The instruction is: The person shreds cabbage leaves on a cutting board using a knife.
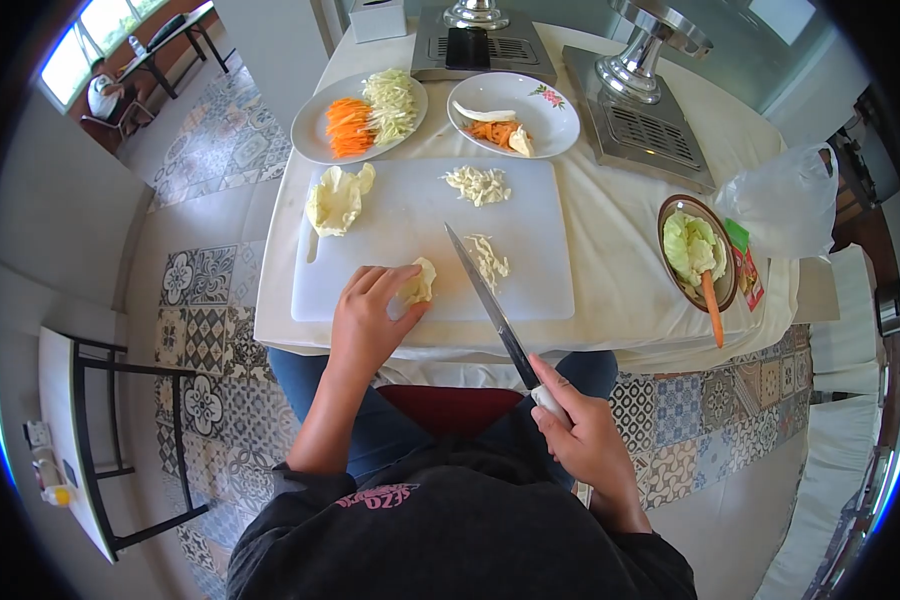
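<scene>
My left hand [378,310] holds a small piece of cabbage [420,282] against the white cutting board [370,262], near its front edge. In my right hand [575,425] is the pale handle of a knife [492,302]; its long blade points up and to the left over the board. Just right of the blade lie a few cabbage shreds [488,262], apart from a larger shredded pile [477,185] at the back of the board. A curled cabbage leaf [339,199] rests at the board's back left.
Behind the board are a plate [308,128] of carrot and cabbage strips and a flowered plate [566,118] with scraps. A brown-rimmed bowl [667,268] with cabbage and a carrot, and a plastic bag [785,200], stand right. A person [106,95] sits far left.
</scene>
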Available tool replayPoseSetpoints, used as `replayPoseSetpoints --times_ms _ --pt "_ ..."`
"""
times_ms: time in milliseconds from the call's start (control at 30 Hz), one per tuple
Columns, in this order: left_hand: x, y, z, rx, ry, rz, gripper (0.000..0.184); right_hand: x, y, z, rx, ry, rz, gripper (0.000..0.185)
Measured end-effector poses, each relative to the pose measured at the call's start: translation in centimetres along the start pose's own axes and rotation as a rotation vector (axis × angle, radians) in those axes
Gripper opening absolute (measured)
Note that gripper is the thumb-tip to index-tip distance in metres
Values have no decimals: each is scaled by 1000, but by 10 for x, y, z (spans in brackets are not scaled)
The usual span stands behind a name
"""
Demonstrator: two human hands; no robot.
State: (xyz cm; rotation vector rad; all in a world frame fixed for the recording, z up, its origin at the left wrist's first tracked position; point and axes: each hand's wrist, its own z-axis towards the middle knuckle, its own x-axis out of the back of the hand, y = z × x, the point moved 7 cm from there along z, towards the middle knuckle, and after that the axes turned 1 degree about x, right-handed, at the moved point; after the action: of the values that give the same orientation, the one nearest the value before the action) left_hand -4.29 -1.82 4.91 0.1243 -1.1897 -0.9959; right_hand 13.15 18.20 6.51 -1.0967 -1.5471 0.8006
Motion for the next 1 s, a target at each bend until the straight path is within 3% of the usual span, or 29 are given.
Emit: replayPoseSetpoints --times_ms 300,400,500,700,800,1000 --pt "4 -4 2 -52 -100 -114 54 0 -2 1 -2 1 8 54" --pt "4 -9 2 -81 30 -67 55 1 -1 1 -15 11 22 54" --pt "1 -17 2 175 44 -118 56 0 0 1 -33 13 37 54" --pt "13 -21 5 284 122 -117 34 -2 -3 1 -34 -4 33 54" --pt "24 -18 12 -31 88 -33 38 -1 -2 0 -50 -4 23 54" --pt "10 -15 13 -189 -103 69 43 -2 0 -1 -67 -5 11 55"
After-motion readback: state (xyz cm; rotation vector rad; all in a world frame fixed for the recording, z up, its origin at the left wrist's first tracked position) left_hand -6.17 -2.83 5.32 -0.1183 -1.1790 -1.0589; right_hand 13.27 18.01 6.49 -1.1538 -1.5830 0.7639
